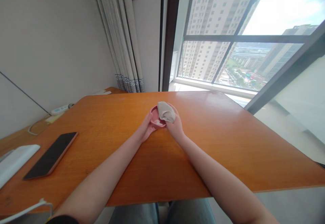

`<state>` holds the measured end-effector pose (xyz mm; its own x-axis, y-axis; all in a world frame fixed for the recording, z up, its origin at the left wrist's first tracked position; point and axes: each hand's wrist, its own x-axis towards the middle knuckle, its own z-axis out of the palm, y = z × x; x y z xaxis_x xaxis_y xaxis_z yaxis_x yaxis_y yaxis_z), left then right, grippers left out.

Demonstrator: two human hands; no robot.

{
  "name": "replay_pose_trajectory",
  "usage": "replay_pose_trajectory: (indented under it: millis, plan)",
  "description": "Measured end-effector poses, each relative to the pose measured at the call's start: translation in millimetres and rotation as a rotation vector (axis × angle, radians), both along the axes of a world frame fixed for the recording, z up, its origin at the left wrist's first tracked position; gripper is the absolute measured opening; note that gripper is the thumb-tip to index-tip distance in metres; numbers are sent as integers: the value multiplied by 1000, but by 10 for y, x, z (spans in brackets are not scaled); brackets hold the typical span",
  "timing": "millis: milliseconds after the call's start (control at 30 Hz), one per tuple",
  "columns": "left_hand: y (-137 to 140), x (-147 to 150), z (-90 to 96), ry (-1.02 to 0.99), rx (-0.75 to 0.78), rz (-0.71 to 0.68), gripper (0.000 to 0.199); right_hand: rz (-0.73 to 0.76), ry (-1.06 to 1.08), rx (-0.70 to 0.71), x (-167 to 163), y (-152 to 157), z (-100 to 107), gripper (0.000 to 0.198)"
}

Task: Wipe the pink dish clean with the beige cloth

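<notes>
Just above the middle of the wooden table (127, 115), a small pink bowl-like dish (154, 115) is tilted so that its inside faces me. My left hand (147, 126) is closed around its left side, thumb at the rim. A crumpled light grey cloth (166, 111) covers the dish's right part. Over there, my right hand (175, 125) holds the cloth against the dish; its fingers are mostly hidden by the cloth. A small pale patch shows at the bottom of the dish, too small to make out.
A dark phone (52, 155) lies on the table at left, beside a white flat object (19, 161). A white cable (27, 211) crosses the near left corner. At the far left rests a power strip (61, 109). Behind stand a curtain (122, 38) and a large window (210, 58).
</notes>
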<state>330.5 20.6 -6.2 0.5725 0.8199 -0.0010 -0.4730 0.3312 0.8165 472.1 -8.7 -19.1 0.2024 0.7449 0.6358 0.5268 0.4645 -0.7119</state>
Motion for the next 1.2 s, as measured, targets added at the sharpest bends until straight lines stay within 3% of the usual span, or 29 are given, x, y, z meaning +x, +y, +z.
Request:
replay_pose_trajectory:
  millis: [67, 133, 300, 367, 467, 633, 733, 833, 900, 967, 1067, 1133, 1200]
  plan:
    - [37, -9, 5, 76, -30, -9, 51, 160, -48, -51, 153, 44, 54, 48]
    - [76, -10, -2, 145, -43, 71, 43, 227, -91, -88, 194, 70, 59, 45]
    - [50, 23, 34, -3, 52, 336, 33, 80, -203, -75, -170, -13, -50, 48]
    - [4, 28, 76, -47, 112, 326, 38, -6, -195, -69, -300, -60, -71, 48]
    - [-26, 13, 99, -14, 79, 209, 45, -94, -72, -30, -257, -65, -48, 45]
    - [76, -18, 5, 164, 12, 107, 39, 160, -31, -38, 130, 35, 16, 48]
    - [143, -15, -19, 80, 29, 190, 33, 207, -112, -66, 106, 19, -1, 46]
    - [163, -14, 11, -52, 67, 350, 33, 208, -173, -68, -151, -80, -44, 53]
    - [140, -20, 37, -111, 99, 382, 35, 181, -166, -69, -318, -145, -54, 54]
    - [93, -29, 55, -129, 107, 318, 38, 104, -117, -45, -374, -172, -38, 50]
    - [14, -36, 63, -36, 30, 127, 46, 8, 24, 34, -196, -119, 20, 47]
    - [-17, -25, 55, 58, -17, 47, 50, 74, 63, 44, 7, -52, 55, 49]
    - [-18, -3, 36, 132, -35, 60, 49, 177, 17, 4, 154, -1, 69, 49]
